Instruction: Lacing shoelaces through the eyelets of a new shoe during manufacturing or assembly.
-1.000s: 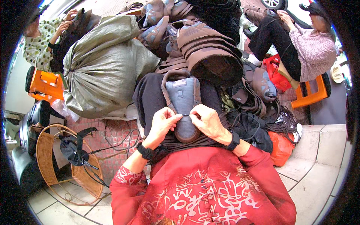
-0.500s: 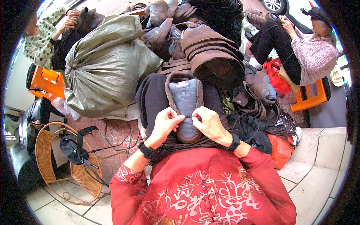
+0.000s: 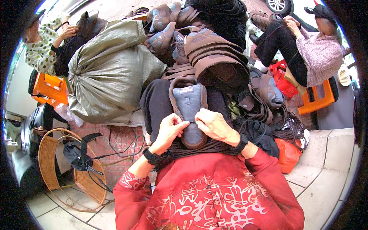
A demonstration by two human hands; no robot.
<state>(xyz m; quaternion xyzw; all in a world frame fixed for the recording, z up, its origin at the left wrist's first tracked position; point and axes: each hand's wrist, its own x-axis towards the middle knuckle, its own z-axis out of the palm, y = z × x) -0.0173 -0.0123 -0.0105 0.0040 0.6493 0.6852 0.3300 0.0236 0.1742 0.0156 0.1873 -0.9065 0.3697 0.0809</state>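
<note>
A shoe upper [image 3: 187, 103] with a blue-grey mesh tongue and brown edging lies on my lap, its toe toward me. Across the tongue's lower part runs a short stretch of dark shoelace [image 3: 192, 122]. My left hand [image 3: 170, 130] pinches its left side between thumb and forefinger. On the other side, my right hand [image 3: 215, 125] is closed on the lace, its fingers curled against the upper. Bunched dark laces [image 3: 183, 152] lie across my lap below the toe.
Ahead stands a stack of nested brown uppers [image 3: 220, 57], beside a big grey-green sack [image 3: 111, 73]. A tipped wicker chair [image 3: 50, 165] is at left. Loose laces [image 3: 291, 126] and an orange bag [image 3: 287, 155] lie at right. Two people sit farther off, one on each side.
My right hand has turned and risen slightly, its fingers now curling more over the lace. My left hand stays pinched near the same spot. The view has shifted a little.
</note>
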